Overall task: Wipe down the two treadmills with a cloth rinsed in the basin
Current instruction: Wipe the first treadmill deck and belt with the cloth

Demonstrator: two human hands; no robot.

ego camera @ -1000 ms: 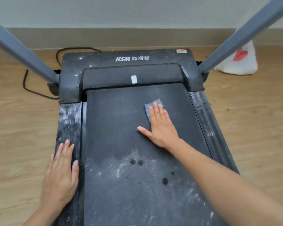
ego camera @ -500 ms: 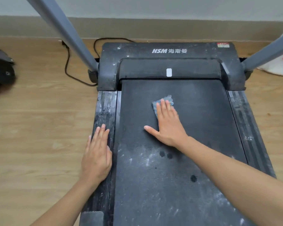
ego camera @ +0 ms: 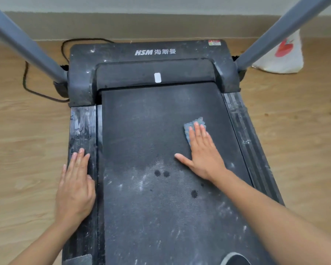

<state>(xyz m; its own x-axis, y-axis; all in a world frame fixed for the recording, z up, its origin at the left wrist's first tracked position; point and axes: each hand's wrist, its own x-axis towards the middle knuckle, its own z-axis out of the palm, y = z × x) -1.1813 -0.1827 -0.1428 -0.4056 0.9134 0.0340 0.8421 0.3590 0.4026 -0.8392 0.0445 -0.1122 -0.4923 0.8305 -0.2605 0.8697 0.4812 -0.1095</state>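
Cloth (ego camera: 189,131) has moved. 0.5 s ago it sat left of belt centre; now we have it on the right part of the belt (ego camera: 141,131), near the right rail (ego camera: 243,138) but not touching it. So we're mid side-to-side pass across the far half.

Right grip (ego camera: 203,155) lies flat on the cloth, fingers straight, pressing, nothing clenched. Only the cloth's far and left edges show past the fingers. Left grip (ego camera: 75,186) hasn't shifted: flat and released on the left rail (ego camera: 82,123), bracing us.

Our read: far half of the belt looks darker and cleaner. Near half carries white dust streaks (ego camera: 141,180) and 3 dark wet spots (ego camera: 157,173). Motor cover (ego camera: 122,54) and both rails are speckled white, so this treadmill is likely well under half done.

Around:
- 2 grey uprights (ego camera: 23,44).
- Black cable (ego camera: 27,87) on the floor, far left.
- White bag (ego camera: 283,56) far right by the wall.
- Basin and treadmill 2 are out of view.

Nothing lies on the belt in the cloth's path. The left grip covers a patch of rail that needs wiping later.
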